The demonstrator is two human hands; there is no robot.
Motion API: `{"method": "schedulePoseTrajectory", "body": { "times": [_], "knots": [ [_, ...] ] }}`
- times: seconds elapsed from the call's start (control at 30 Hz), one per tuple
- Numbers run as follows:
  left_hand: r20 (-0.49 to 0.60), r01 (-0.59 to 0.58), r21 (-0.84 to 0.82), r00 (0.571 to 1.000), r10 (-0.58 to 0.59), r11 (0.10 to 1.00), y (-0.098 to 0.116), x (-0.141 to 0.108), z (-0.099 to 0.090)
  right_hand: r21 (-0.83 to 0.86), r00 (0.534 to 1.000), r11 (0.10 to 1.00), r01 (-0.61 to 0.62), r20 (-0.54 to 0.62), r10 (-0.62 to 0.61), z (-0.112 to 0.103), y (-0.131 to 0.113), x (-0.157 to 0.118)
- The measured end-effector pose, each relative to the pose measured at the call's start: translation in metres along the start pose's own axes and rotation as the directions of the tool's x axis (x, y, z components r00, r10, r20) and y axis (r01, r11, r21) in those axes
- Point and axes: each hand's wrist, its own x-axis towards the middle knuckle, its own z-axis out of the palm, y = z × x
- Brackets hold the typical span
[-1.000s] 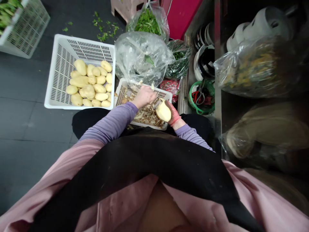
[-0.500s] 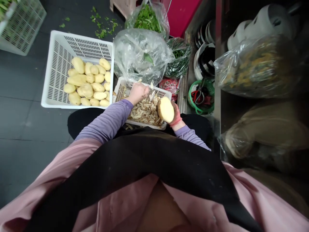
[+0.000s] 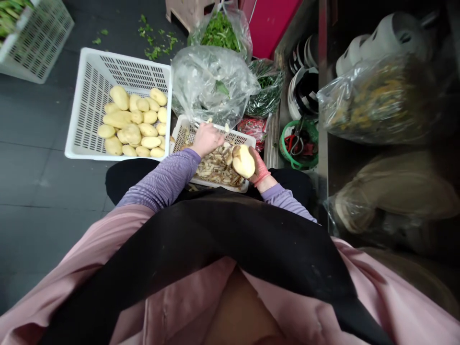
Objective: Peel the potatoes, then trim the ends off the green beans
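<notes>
My left hand (image 3: 207,139) is closed around a peeler, mostly hidden by the fingers, above the left part of a small white basket (image 3: 209,183). Brown and pale potato peelings (image 3: 214,167) fill this basket. My right hand (image 3: 259,167), in a pinkish-orange glove, grips a large potato (image 3: 244,161) over the basket's right end. Pale flesh shows over most of the potato, with brown skin left along its upper left side. To the left, a bigger white basket (image 3: 76,106) holds several peeled potatoes (image 3: 129,134).
Clear plastic bags (image 3: 214,79) of greens lie just beyond the small basket, with a red packet (image 3: 252,127) beside them. A green basket (image 3: 299,162) with red-handled scissors stands at the right, near a shelf with bagged goods (image 3: 373,108). Scattered leaves (image 3: 157,40) dot the floor.
The potato in my right hand has turned and shifted slightly left, now showing a brown patch at its top. My left hand has moved only a little. The view has shifted slightly.
</notes>
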Motion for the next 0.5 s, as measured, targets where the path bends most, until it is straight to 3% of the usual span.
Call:
{"method": "schedulePoseTrajectory", "body": {
  "times": [0.07, 0.2, 0.37, 0.5],
  "knots": [
    [-0.007, 0.012, 0.013, 1.0, -0.012, 1.0, -0.003, 0.003, -0.004, -0.025, 1.0, 1.0, 0.012, -0.028, -0.013, -0.004, 0.003, 0.004],
    [0.023, -0.129, -0.013, 0.991, 0.129, 0.992, 0.001, 0.005, 0.002, -0.073, 0.998, 0.996, 0.049, -0.041, -0.052, -0.009, 0.009, 0.01],
    [-0.093, 0.016, 0.029, 0.996, -0.013, 0.999, -0.011, 0.007, 0.011, -0.152, 0.996, 0.985, 0.076, 0.049, -0.069, -0.013, 0.006, 0.001],
    [0.039, -0.067, 0.052, 0.997, 0.065, 0.996, -0.015, 0.008, 0.014, -0.222, 0.992, 0.969, 0.103, 0.098, -0.083, -0.023, -0.001, -0.008]
  ]
}}
